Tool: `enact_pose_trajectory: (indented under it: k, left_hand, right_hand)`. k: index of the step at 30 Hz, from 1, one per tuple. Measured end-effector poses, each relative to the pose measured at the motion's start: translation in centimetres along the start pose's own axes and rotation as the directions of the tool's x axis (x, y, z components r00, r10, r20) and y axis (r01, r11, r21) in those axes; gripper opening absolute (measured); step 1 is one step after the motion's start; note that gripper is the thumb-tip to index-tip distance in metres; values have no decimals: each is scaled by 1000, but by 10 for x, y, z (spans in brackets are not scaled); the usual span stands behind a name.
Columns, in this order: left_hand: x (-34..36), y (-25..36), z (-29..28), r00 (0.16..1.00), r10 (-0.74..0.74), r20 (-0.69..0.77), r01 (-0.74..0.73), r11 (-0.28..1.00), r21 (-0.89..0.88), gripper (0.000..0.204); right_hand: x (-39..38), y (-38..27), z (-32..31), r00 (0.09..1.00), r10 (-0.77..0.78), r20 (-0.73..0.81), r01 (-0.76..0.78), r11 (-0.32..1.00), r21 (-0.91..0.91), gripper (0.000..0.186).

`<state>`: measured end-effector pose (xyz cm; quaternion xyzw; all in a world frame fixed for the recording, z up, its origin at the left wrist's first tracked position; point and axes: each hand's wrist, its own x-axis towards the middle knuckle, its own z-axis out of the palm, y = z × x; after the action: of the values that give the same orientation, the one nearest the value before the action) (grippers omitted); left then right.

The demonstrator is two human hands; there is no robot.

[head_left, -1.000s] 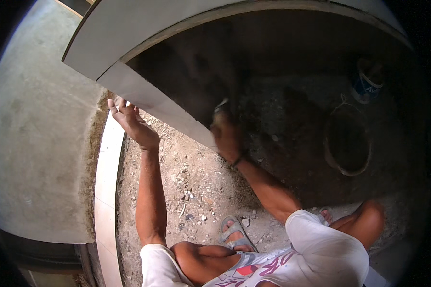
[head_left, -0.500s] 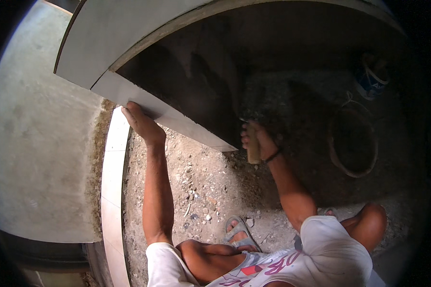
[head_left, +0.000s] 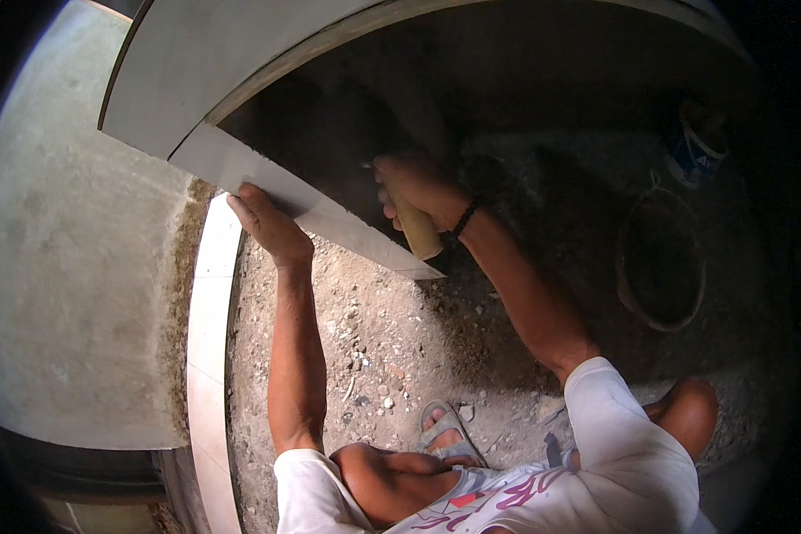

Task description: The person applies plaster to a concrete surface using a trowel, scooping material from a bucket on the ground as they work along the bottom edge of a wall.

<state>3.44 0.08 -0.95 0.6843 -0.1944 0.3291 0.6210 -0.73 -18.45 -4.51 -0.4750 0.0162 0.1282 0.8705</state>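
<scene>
A pale tile strip [head_left: 338,216] runs slantwise across the middle and tapers to a point on the right. My left hand [head_left: 274,227] grips its lower edge near the left end, fingers pressed together. Above the strip's right half, my right hand [head_left: 423,191] is wrapped round the light wooden handle [head_left: 416,227] of a trowel. A bit of its metal shank shows past the fist. Deep shadow behind the strip hides the blade.
A pale curved slab [head_left: 231,62] arches over the dark recess. At left stand a grey plastered surface [head_left: 71,240] and a white tiled edging [head_left: 209,356]. Rubble covers the ground [head_left: 329,329]. A bucket [head_left: 692,156] and a round basin [head_left: 660,267] sit in shadow at right.
My right hand has moved up and left with the trowel, from beyond the strip's pointed end to above it. My left hand stays at nearly the same place on the edge.
</scene>
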Motion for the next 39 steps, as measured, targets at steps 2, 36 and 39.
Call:
enact_pose_trajectory:
  k: [2,36,39]
  left_hand:
    - [1,2,0,1000,-4,-5,4,1000,25,49]
    - [4,-10,-5,998,54,-42,-54,999,4,40]
    - [2,-5,0,998,54,-41,-55,998,-14,33]
  right_hand:
    - [-11,-3,9,997,-56,-53,47,985,-166,24]
    - [20,-44,0,995,10,104,-3,998,-70,22]
    - [-9,-54,15,980,-59,191,95,977,-190,20]
